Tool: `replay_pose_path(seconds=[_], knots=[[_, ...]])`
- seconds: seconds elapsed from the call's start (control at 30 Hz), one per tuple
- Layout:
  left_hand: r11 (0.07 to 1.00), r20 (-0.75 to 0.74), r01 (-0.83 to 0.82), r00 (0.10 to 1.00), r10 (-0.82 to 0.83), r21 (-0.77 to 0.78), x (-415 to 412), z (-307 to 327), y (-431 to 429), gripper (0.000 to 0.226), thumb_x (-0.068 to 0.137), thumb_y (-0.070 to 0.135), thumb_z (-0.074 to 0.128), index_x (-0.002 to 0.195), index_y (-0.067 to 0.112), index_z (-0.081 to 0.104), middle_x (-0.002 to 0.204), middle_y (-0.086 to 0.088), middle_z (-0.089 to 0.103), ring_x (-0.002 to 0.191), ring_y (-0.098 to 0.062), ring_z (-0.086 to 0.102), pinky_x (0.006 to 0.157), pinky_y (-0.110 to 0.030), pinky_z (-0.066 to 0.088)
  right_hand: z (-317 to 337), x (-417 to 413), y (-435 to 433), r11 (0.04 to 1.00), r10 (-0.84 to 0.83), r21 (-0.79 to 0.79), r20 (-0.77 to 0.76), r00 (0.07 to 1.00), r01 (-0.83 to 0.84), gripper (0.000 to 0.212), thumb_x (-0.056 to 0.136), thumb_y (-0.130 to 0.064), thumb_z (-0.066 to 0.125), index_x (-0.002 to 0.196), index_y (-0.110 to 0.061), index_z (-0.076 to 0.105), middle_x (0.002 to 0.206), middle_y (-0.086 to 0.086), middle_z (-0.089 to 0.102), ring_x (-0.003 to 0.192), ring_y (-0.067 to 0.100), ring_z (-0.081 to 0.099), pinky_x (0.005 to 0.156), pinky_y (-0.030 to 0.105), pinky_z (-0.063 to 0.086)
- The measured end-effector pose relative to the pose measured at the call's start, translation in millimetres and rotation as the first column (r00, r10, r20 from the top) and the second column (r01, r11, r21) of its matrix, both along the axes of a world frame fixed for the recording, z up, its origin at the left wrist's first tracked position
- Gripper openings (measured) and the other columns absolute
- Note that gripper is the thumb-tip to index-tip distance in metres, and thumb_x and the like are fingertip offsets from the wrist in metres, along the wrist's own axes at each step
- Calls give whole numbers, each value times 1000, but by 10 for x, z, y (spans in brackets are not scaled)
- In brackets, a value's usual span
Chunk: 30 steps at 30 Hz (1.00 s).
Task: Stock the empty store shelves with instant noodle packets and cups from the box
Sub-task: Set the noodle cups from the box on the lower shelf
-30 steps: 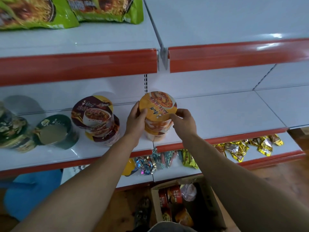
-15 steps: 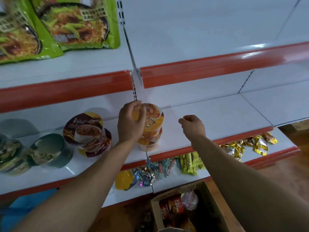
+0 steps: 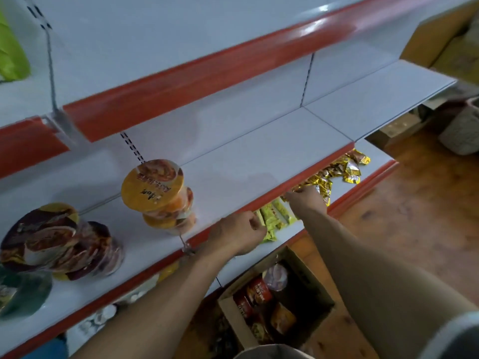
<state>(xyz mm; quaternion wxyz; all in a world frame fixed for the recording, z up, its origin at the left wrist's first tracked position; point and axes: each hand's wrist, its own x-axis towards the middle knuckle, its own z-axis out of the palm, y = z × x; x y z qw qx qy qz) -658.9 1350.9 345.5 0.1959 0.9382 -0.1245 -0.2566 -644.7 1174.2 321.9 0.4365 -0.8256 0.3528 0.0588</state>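
Observation:
A stack of two orange-lidded noodle cups (image 3: pixel 155 190) stands on the white middle shelf (image 3: pixel 259 156), with nothing touching it. My left hand (image 3: pixel 238 234) hovers at that shelf's red front lip, right of the stack, with loosely curled fingers that hold nothing. My right hand (image 3: pixel 305 198) is lower and further right, in front of the bottom shelf, and its fingertips lie against gold packets (image 3: pixel 344 172). The cardboard box (image 3: pixel 315 286) sits open on the floor below both arms, with red cups (image 3: pixel 252 294) and other packs inside.
Purple-lidded cups (image 3: pixel 59 239) and a dark green cup (image 3: pixel 23 294) stand left of the orange stack. Yellow-green packets (image 3: pixel 274 218) lie on the bottom shelf. A green noodle packet (image 3: pixel 10 55) shows at top left. A white basket (image 3: pixel 464 128) stands on the wooden floor at right.
My left hand has let go of the orange cup stack and dropped to the shelf's front edge. My right hand has moved down to the bottom shelf. The view has swung right.

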Motion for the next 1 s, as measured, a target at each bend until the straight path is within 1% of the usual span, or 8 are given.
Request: replay_pose_path(seconds=[0.13, 0.27, 0.37, 0.43, 0.6, 0.73, 0.9, 1.0], knots=[[985, -129, 139, 984, -126, 104, -146, -433, -246, 39, 84, 64, 44, 100, 31, 56, 121, -5, 64, 103, -27, 61, 86, -37, 51, -326, -238, -245, 996, -84, 14, -89, 992, 86, 22, 86, -42, 55, 79, -20, 55, 69, 0, 55, 69, 23, 56, 52, 25, 34], [961, -216, 222, 959, -185, 162, -318, -975, -417, 37, 92, 55, 43, 102, 24, 61, 112, -8, 67, 101, -30, 62, 72, -33, 43, -795, -515, -413, 980, -175, 62, -185, 967, 190, 24, 82, -38, 59, 91, -16, 65, 84, 6, 64, 83, 27, 62, 69, 31, 46], [933, -300, 303, 924, -238, 194, -426, -1428, -512, 32, 92, 46, 47, 106, 22, 62, 111, -8, 67, 102, -32, 62, 72, -32, 39, -1235, -704, -530, 961, -215, 113, -276, 937, 254, 26, 82, -40, 60, 95, -18, 65, 94, 5, 66, 92, 26, 63, 79, 32, 51], [910, -361, 346, 898, -251, 227, -493, -1781, -548, 36, 86, 52, 50, 108, 25, 62, 109, -5, 67, 101, -31, 62, 73, -32, 43, -1578, -832, -578, 939, -256, 126, -363, 896, 319, 29, 80, -42, 61, 97, -19, 65, 95, 4, 66, 91, 25, 64, 84, 39, 57], [864, -494, 423, 832, -251, 273, -675, -2742, -609, 33, 83, 58, 54, 97, 28, 59, 103, -2, 64, 93, -24, 59, 76, -35, 48, -2568, -1179, -657, 903, -278, 156, -500, 820, 401, 20, 88, -35, 60, 98, -17, 60, 83, 1, 59, 76, 18, 60, 65, 29, 50], [870, -555, 418, 803, -218, 262, -741, -3588, -731, 23, 86, 52, 57, 88, 29, 56, 105, -3, 64, 98, -26, 59, 86, -37, 51, -3463, -1377, -609, 878, -271, 184, -572, 774, 443, 23, 89, -36, 62, 106, -21, 60, 96, 1, 62, 88, 20, 61, 73, 33, 51], [854, -619, 429, 766, -171, 294, -796, -4680, -898, 38, 88, 48, 59, 116, 24, 60, 114, -2, 60, 107, -28, 56, 86, -36, 44, -4601, -1541, -419, 848, -259, 208, -640, 723, 488, 37, 90, -41, 60, 121, -22, 57, 114, 2, 60, 100, 20, 59, 81, 33, 51], [867, -652, 386, 752, -98, 314, -825, -5293, -987, 41, 86, 44, 61, 121, 22, 59, 115, -1, 60, 108, -28, 57, 89, -38, 46, -5192, -1600, -359, 838, -225, 240, -667, 710, 490, 42, 92, -43, 58, 128, -23, 54, 115, -1, 56, 101, 18, 56, 85, 32, 50]])
